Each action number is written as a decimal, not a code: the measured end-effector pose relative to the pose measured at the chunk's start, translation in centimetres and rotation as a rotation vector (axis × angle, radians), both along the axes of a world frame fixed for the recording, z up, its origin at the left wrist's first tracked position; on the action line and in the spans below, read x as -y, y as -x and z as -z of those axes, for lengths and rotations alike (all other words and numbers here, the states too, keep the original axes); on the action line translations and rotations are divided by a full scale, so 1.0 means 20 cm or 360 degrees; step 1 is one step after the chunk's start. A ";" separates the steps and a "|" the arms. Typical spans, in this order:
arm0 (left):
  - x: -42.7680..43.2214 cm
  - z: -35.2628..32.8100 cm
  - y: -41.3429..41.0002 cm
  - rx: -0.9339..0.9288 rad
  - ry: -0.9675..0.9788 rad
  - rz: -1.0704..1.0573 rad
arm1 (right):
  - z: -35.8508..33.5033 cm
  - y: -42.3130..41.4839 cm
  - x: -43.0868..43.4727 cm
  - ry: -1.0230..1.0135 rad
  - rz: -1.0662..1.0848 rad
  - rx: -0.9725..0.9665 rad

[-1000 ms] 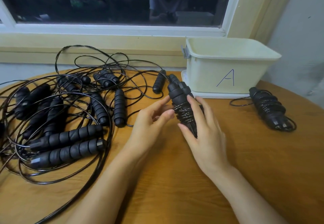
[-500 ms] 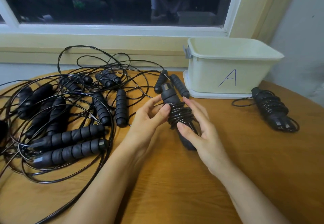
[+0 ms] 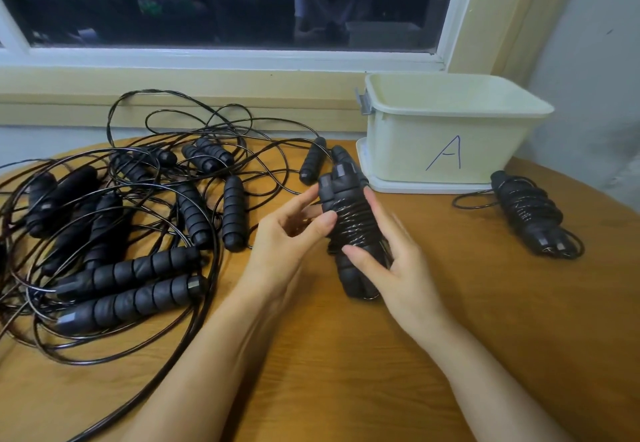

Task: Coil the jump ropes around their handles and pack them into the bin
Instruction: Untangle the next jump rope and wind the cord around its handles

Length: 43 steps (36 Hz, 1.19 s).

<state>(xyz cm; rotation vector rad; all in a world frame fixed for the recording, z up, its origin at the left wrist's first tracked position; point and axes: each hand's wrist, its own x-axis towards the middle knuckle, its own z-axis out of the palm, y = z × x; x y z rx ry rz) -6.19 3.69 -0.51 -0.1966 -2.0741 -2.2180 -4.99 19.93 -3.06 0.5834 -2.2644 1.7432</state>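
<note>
Left, loose jump ropes (image 3: pixel 131 285) tangle on the tabletop (image 3: pixel 346 372). Centre, our left hand (image 3: pixel 287 244) pinches the coiled bundle (image 3: pixel 353 230) by its foam handles; our blurred right hand (image 3: pixel 401 272) seems curled round its wraps. Light, springy cord: grip across the coils. The bin (image 3: pixel 450 130) stands right.

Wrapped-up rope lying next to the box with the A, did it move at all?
No. The coiled rope lies in the same spot as before, just right of the bin, its loose loop by the bin's base.
</note>
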 end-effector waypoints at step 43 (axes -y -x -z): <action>-0.11 0.06 -0.05 -0.0523 0.0613 -0.0195 | 0.01 0.00 0.00 -0.0949 0.0747 -0.0312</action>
